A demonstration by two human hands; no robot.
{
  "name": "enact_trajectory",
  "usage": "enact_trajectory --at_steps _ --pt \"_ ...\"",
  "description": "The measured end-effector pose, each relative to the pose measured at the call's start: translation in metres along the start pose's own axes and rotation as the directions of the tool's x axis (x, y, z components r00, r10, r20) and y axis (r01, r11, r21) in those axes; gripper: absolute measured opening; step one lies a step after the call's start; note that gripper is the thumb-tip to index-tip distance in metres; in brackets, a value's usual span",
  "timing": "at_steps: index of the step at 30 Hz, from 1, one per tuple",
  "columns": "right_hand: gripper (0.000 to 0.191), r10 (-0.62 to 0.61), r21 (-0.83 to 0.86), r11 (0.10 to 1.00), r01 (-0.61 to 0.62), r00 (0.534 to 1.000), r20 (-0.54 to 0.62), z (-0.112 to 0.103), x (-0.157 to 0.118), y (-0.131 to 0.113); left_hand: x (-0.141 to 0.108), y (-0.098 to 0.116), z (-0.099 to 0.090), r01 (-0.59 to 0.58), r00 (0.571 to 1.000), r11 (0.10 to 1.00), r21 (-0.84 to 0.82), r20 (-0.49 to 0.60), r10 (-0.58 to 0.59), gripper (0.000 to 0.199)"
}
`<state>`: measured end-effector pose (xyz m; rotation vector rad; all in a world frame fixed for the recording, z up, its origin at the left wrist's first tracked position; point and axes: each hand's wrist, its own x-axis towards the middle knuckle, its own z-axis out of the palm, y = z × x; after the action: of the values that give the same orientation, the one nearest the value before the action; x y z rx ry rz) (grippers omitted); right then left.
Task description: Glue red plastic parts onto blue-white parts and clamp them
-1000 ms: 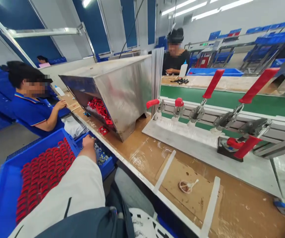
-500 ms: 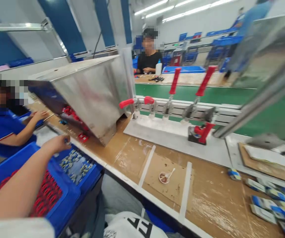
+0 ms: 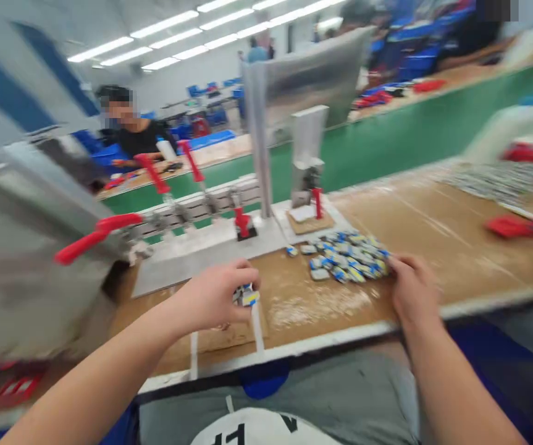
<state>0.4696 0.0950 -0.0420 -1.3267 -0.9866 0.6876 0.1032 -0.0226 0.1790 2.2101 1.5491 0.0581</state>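
Several small flat parts (image 3: 249,297) with grey, blue and yellow faces sit in my left hand (image 3: 222,292), its fingers closed around them over the bench. To the right lies a pile of the same parts (image 3: 349,256), loosely heaped. At the pile's right edge my right hand (image 3: 417,290) rests, fingers extended against the outermost parts. I see nothing gripped in it, though blur softens the fingertips. Below my left hand, a taped cardboard piece (image 3: 224,337) is partly covered by the hand.
Red-handled toggle clamps (image 3: 155,175) stand along a metal plate (image 3: 168,272) behind my left hand. A small clamp fixture (image 3: 310,213) stands behind the pile. Red items (image 3: 520,226) lie at right. A green belt (image 3: 386,148) runs beyond; a person (image 3: 139,136) sits across it.
My view has swung right. My left hand has come from the blue bins to above the bench, carrying several small parts. My right hand has come into view beside the pile.
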Motion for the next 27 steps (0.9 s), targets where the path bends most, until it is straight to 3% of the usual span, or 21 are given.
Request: enact_trajectory --at_steps 4,7,10,14,18,21,25,27 --pt "0.032 0.039 0.105 0.994 -0.041 0.999 0.017 0.008 0.011 0.007 0.12 0.035 0.026 -0.217 0.973 0.964 0.155 -0.049 0.227 0.024" --pt "0.033 0.029 0.19 0.981 -0.038 0.998 0.051 0.011 0.014 0.007 0.192 0.067 0.046 -0.303 0.942 0.921 0.243 -0.071 0.329 0.027" --pt "0.037 -0.007 0.246 0.969 -0.019 0.994 0.108 0.009 0.011 0.004 0.239 0.095 0.066 -0.326 0.93 0.882 0.339 -0.05 0.364 0.029" --pt "0.045 -0.05 0.186 0.982 0.018 0.984 0.17 0.003 0.01 0.001 0.269 0.113 0.085 -0.332 0.939 0.86 0.387 0.051 0.34 0.039" --pt "0.055 -0.104 0.094 0.992 0.085 0.969 0.222 0.003 0.011 0.004 0.269 0.108 0.081 -0.35 0.931 0.839 0.416 0.053 0.361 0.049" --pt "0.057 -0.117 0.033 0.993 0.112 0.96 0.255 0.007 0.009 0.008 0.242 0.1 0.061 -0.33 0.93 0.849 0.413 -0.011 0.366 0.048" --pt "0.053 -0.157 -0.035 0.985 0.172 0.953 0.261 0.003 0.01 0.01 0.159 0.077 0.029 -0.215 0.963 0.908 0.36 -0.077 0.259 0.045" --pt "0.051 -0.171 -0.047 0.981 0.189 0.951 0.258 -0.007 0.009 0.009 0.102 0.051 0.013 -0.114 0.992 0.942 0.315 -0.009 0.123 0.05"
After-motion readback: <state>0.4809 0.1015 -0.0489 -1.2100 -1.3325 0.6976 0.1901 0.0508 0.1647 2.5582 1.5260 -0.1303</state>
